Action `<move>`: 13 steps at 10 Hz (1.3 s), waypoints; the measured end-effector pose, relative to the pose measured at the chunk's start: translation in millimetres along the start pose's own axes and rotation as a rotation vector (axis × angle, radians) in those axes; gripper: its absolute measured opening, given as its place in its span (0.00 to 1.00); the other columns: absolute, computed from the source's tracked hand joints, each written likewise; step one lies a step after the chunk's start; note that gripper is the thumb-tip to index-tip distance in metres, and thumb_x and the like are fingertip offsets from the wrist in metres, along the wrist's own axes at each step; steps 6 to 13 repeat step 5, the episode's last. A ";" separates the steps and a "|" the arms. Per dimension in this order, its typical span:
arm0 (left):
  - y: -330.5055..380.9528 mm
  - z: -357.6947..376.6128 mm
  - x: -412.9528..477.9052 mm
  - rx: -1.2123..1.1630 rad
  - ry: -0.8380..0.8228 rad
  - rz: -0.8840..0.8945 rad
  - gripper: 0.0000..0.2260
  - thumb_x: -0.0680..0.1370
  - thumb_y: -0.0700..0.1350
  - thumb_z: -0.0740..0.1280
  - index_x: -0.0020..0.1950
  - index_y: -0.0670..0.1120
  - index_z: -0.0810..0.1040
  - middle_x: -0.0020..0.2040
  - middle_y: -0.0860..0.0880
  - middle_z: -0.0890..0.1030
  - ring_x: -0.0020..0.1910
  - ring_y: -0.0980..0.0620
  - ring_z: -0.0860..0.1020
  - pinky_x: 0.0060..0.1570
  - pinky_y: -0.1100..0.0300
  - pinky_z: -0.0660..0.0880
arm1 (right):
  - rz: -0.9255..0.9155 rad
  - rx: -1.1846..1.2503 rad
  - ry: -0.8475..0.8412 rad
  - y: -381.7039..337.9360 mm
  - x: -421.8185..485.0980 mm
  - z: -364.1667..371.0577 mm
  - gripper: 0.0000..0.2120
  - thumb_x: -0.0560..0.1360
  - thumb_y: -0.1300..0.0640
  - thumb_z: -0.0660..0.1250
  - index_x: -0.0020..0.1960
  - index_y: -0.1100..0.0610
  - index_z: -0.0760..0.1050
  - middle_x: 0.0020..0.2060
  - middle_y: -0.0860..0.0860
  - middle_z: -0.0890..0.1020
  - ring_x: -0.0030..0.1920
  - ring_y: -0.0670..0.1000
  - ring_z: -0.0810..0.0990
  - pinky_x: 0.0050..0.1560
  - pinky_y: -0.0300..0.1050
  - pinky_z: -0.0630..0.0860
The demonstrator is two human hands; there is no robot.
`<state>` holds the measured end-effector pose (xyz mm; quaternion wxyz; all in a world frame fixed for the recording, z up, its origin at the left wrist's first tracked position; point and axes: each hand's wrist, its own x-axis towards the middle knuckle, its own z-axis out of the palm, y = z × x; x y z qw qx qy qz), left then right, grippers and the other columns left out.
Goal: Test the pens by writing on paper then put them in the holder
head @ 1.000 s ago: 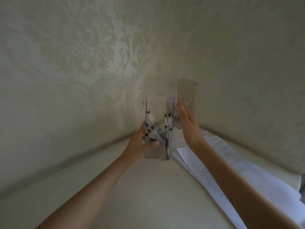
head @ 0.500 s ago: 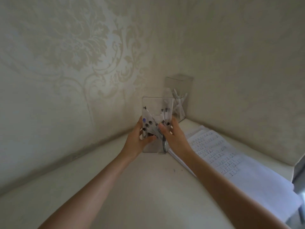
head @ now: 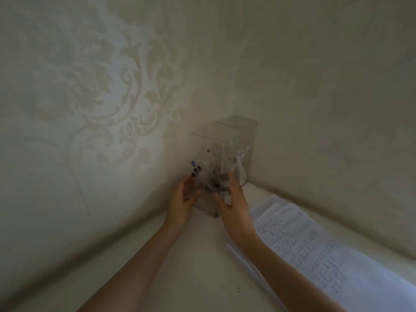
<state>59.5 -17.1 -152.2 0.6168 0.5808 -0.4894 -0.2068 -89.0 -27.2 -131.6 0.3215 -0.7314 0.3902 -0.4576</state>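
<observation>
Two walls (head: 112,97) covered in pale wallpaper with a faded floral scroll pattern meet in a corner and fill most of the view. Below them runs a cream surface (head: 202,266) with a few dark specks near its front. On the right side of the surface lies a loose stack of paper sheets (head: 304,244), the top one covered in rows of small handwriting; the sheets fan out towards the lower right.

A clear pen holder (head: 209,152), tall and square-sided, stands upright close to the corner, just left of the paper's far end. Motion blur makes it impossible to tell whether its base sits on the surface or is slightly off it. Directly behind it, tight in the corner, is a second clear container (head: 245,136) with pale, indistinct contents.

The left hand (head: 182,201) has its grip on the holder's left side, thumb across the front face. The right hand (head: 236,203) has its grip on the right side, fingers reaching up along the wall of the holder and thumb on the front near the lower edge.

Inside the holder a bunch of pens (head: 198,171) leans to the left, dark end caps showing through the plastic. One blue-capped pen (head: 193,163) sits highest at the left edge of the bunch.
</observation>
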 end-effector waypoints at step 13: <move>-2.8 -9.7 9.5 0.148 -0.211 0.009 0.29 0.73 0.36 0.69 0.72 0.40 0.61 0.68 0.50 0.65 0.66 0.51 0.67 0.63 0.58 0.67 | 0.119 0.051 -0.011 -8.1 6.1 -16.3 0.29 0.79 0.55 0.62 0.76 0.48 0.53 0.72 0.50 0.63 0.71 0.49 0.64 0.68 0.41 0.63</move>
